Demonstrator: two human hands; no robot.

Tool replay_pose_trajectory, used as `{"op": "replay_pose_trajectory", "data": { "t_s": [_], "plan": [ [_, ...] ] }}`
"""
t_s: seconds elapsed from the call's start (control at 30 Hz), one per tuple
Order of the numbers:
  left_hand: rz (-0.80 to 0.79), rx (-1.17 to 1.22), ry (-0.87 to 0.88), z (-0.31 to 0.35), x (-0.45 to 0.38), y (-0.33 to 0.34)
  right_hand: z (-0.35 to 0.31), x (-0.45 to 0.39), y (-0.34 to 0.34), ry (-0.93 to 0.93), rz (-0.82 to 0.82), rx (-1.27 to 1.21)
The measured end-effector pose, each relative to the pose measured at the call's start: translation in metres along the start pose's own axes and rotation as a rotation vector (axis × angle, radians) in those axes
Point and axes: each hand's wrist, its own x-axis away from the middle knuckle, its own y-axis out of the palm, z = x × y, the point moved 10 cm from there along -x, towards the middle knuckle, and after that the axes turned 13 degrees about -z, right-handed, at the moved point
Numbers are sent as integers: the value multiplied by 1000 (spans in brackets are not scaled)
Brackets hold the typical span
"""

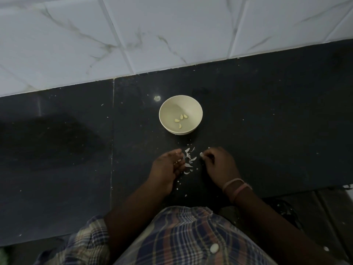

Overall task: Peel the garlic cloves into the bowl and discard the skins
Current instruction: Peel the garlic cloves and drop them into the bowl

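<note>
Papery skins between open left hand and right hand pinching clove, bowl beyond.

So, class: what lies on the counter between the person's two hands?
In the head view, loose garlic skins lie scattered on the dark counter between the left hand and right hand.
</note>
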Motion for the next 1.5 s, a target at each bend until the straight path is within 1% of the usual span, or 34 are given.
{"op": "replay_pose_trajectory", "data": {
  "t_s": [0.07,0.13,0.3,0.43,0.57,0.7,0.83,0.97,1.17,1.27,1.5],
  "plan": [
    [-98,-91,13,-8,1,13,-24,5,5,-72,-40,-91],
    [-154,-92,54,-7,3,21,-40,7,11,-90,-59,-160],
    [-127,-82,175,19,13,18,-49,10,5,7,31,-273],
    [-116,-68,207,30,21,10,-55,10,4,20,98,-333],
    [-156,-101,265,39,24,11,-60,9,8,15,44,-409],
    [-139,-152,337,52,29,6,-64,6,12,3,18,-544],
    [-91,-361,449,74,38,3,-67,6,11,29,-1,-770],
    [-72,-470,551,92,50,7,-74,9,13,63,-40,-925],
    [-61,-613,658,97,62,12,-73,8,13,88,-39,-923],
    [-67,-610,653,98,65,15,-75,8,8,76,-14,-927],
    [-72,-573,653,101,64,13,-86,9,-2,3,18,-835]
  ]
}}
